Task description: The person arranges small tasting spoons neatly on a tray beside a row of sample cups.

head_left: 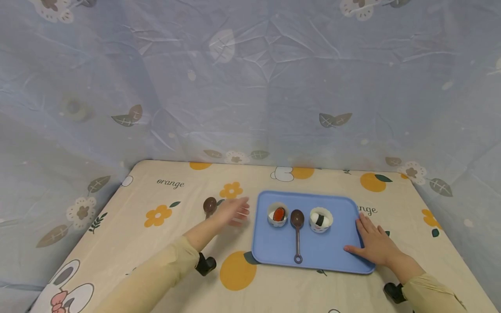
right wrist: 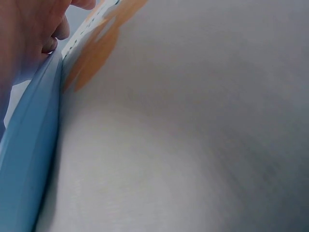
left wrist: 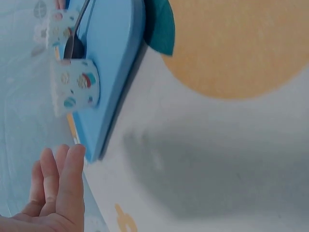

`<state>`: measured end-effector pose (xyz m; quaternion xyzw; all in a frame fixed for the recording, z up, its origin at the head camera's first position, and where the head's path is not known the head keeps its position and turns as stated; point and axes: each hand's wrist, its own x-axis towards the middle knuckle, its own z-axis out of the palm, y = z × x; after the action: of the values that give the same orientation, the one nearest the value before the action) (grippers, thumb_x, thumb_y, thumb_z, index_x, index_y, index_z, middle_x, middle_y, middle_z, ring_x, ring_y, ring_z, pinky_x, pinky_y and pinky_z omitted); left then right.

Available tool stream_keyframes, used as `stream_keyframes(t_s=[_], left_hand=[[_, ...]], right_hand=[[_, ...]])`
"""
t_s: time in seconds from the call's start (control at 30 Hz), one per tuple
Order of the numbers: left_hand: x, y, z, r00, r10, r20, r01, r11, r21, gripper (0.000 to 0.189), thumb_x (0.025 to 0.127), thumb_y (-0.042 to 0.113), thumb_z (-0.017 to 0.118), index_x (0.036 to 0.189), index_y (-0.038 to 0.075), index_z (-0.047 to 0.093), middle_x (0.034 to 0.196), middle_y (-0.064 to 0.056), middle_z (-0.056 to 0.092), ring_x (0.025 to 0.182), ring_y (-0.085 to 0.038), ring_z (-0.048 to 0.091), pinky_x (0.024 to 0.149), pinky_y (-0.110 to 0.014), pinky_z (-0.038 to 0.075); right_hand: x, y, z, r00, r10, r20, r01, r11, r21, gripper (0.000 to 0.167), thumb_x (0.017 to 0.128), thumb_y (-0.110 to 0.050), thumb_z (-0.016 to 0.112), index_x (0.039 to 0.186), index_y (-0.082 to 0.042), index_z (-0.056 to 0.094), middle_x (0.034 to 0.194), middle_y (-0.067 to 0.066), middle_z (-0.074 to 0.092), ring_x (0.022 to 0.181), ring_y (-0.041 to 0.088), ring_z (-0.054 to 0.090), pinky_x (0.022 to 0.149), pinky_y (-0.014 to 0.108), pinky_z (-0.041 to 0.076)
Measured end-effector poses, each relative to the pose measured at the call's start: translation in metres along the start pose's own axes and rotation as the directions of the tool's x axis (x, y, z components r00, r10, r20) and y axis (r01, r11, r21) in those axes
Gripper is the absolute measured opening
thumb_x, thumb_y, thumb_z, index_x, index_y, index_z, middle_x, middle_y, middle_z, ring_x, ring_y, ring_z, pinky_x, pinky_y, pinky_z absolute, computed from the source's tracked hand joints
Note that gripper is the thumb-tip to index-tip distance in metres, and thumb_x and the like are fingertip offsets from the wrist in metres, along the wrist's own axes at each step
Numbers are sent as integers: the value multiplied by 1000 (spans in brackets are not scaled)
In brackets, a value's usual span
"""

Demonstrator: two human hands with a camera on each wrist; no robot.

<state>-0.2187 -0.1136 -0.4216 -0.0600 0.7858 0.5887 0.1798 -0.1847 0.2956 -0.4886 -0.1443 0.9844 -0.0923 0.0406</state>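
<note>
A blue tray [head_left: 270, 250] lies on the table. It carries two white patterned paper cups, a left cup [head_left: 277, 224] with a red-topped sushi piece [head_left: 279, 214] and a right cup [head_left: 322, 230] with a white sushi piece [head_left: 319, 219] banded in black. Between them lies a brown spoon [head_left: 296, 218]. My left hand [head_left: 232, 211], slightly blurred, hovers left of the tray with fingers extended and nothing held. Across the tray's right rim rests my right hand [head_left: 375, 243], thumb inside and fingers fairly straight along the edge; its fingers are only partly visible in the right wrist view.
Left of the tray, a second brown spoon [head_left: 210, 204] lies on the tablecloth [head_left: 129, 243], its handle partly hidden behind my left hand and forearm. A hanging light blue-grey sheet [head_left: 250, 95] encloses the table at the back and sides.
</note>
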Motion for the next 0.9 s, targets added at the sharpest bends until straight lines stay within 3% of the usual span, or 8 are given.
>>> stream_keyframes(t_s=[0.3, 0.63, 0.9], left_hand=[[1, -8, -24, 999, -34, -6, 33, 999, -20, 54, 97, 37, 43, 122, -9, 53, 112, -22, 62, 104, -38, 60, 83, -40, 57], [-7, -9, -46, 998, -44, -37, 47, 995, 88, 49, 98, 30, 41, 124, -11, 50, 116, -24, 59, 106, -36, 59, 84, -39, 57], [-10, -14, -67, 995, -59, -76, 66, 994, 89, 50, 97, 31, 41, 124, -10, 49, 110, -20, 60, 96, -27, 60, 88, -43, 55]], right_hand=[[1, 0, -1, 1000, 2, -1, -2, 1000, 10, 101, 78, -59, 62, 137, 16, 29, 147, 35, 20, 134, 48, 24, 105, 68, 23], [0, 0, 1, 1000, 8, 5, -8, 1000, 18, 102, 78, -60, 62, 137, 16, 28, 147, 34, 20, 135, 48, 24, 105, 69, 23], [0, 1, 0, 1000, 5, 10, -5, 1000, 23, 102, 78, -60, 62, 138, 16, 28, 148, 34, 19, 135, 48, 24, 105, 69, 23]])
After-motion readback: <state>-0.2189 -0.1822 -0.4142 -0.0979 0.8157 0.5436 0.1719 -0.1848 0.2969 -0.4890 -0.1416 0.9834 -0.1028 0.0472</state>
